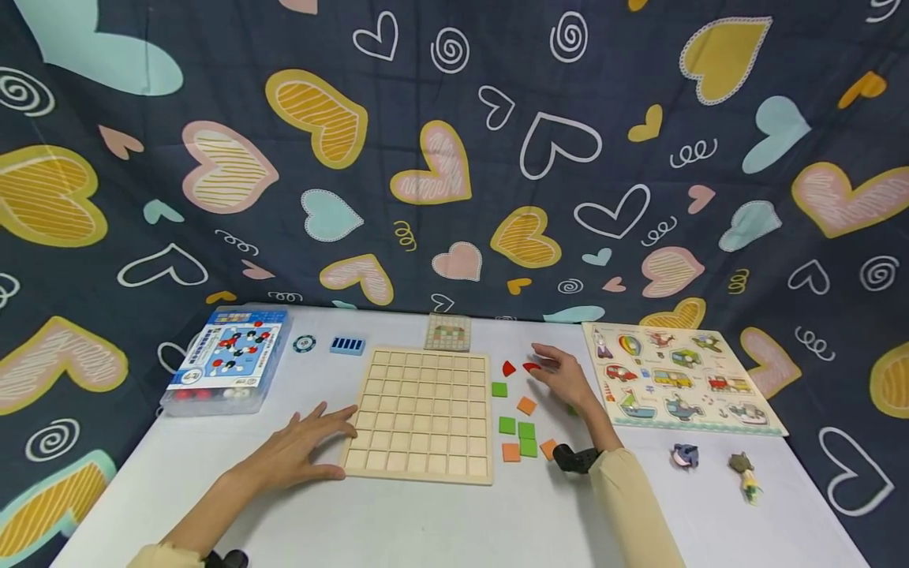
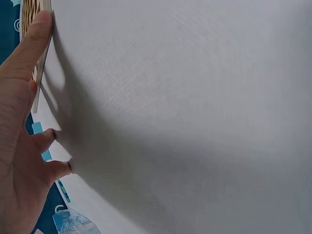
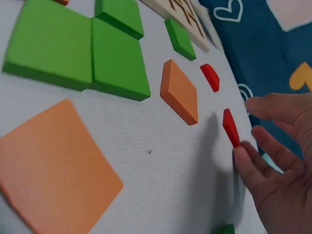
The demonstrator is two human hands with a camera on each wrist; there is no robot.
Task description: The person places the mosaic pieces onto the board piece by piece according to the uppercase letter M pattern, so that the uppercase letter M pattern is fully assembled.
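My left hand [image 1: 294,450] lies spread at the left edge of a square wooden grid board [image 1: 419,475]. Its thumb is at the lower left corner, and in the left wrist view the thumb [image 2: 39,29] rests along the board's edge. Right of the board, my right hand [image 1: 566,379] reaches over a red quarter-round piece [image 1: 530,366]. In the right wrist view one fingertip meets the end of this red piece [image 3: 230,126], while the other fingers stay spread apart from it. A second red piece [image 1: 508,368] lies just left of it.
Green squares [image 1: 506,425] and orange squares [image 1: 511,452] lie beside the board. Behind it is a small pattern card [image 1: 448,331]. A boxed set [image 1: 227,363], a round chip [image 1: 304,343] and a blue piece [image 1: 347,345] sit left; a picture puzzle [image 1: 682,379] and two figurines [image 1: 685,455] sit right.
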